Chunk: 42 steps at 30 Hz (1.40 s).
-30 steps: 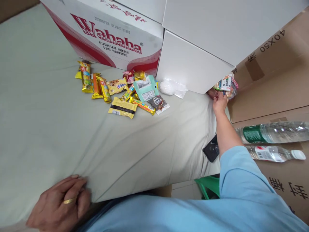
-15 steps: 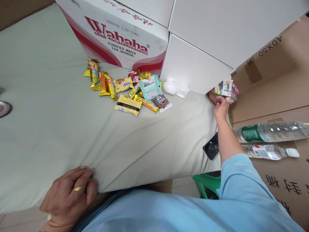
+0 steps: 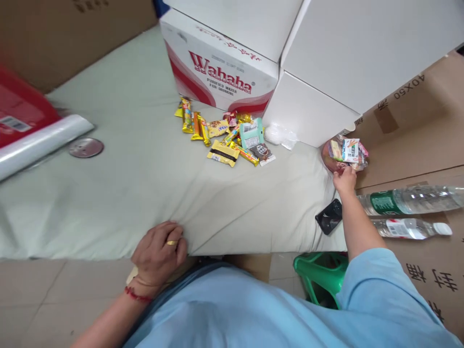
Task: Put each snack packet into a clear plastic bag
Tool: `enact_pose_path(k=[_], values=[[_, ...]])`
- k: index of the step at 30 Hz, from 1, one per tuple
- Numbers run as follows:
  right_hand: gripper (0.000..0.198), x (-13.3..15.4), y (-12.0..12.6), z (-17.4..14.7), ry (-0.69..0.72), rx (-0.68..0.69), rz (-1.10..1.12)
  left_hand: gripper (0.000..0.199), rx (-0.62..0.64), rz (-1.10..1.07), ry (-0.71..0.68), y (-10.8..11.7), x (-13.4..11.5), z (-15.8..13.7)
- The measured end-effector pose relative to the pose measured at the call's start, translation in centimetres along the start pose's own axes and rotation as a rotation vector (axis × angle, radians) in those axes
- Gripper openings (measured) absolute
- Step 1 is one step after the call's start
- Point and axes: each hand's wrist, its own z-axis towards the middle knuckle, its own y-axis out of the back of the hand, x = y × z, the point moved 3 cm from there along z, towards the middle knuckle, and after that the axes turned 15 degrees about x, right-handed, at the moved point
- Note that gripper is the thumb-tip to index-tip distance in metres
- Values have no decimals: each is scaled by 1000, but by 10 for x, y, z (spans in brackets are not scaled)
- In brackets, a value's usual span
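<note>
At the right end of the cloth-covered table, my right hand (image 3: 345, 181) reaches to the near side of a reddish bowl (image 3: 329, 158) of wrapped snacks. Its fingers are closed at the rim; whether they also pinch a packet is hidden. A white-labelled packet (image 3: 351, 150) lies on top in the bowl. My left hand (image 3: 159, 251), wearing a gold ring, rests on the table's front edge with its fingers curled in and nothing visible in them. Across the table lies a pile of snacks, among them a yellow packet (image 3: 223, 153), a mint-green pouch (image 3: 252, 134) and a dark packet (image 3: 263, 152).
Behind the snacks stand a Wahaha carton (image 3: 221, 79) and white boxes (image 3: 308, 108). Beside my right forearm lie a black phone (image 3: 329, 217) and two water bottles (image 3: 422, 199). A green stool (image 3: 319, 275) is below. A red package (image 3: 25, 108) and a round metal disc (image 3: 86, 148) lie left.
The view has swung left, bringing the red package and the whole disc into sight. My right hand stays at the bowl, and my left hand stays curled at the table edge.
</note>
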Motion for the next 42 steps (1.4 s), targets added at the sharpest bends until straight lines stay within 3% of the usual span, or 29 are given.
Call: enact_pose_path(k=[4, 9, 13, 17, 22, 24, 26, 32, 35, 38, 42], values=[[41, 35, 8, -13, 67, -55, -1, 22, 62, -153, 9, 5, 1, -2], [26, 108, -2, -11, 202, 71, 2, 22, 61, -434, 68, 19, 18, -8], [39, 175, -11, 3, 265, 73, 2, 21, 90, -417, 55, 24, 35, -14], [56, 232, -15, 12, 199, 123, 117, 20, 117, -366, 28, 20, 45, -19], [13, 263, -9, 0, 2, 85, 611, 21, 73, -406, 72, 19, 46, -19], [4, 265, -4, -20, -60, 55, 772, 22, 60, -440, 75, 21, 45, -18], [16, 263, 0, -51, -92, 87, 876, 21, 46, -484, 94, 23, 45, -18], [43, 250, -2, -198, -111, 370, 1183, 13, 62, -741, 299, 27, 40, -11], [47, 252, -14, -261, -169, 477, 1549, 11, 151, -974, 372, 29, 26, -2], [45, 265, -21, -295, -212, 484, 1734, 15, 250, -1230, 365, 29, 2, 13], [39, 295, -20, -306, -79, 470, 1597, 18, 292, -1384, 342, 20, -29, 36]])
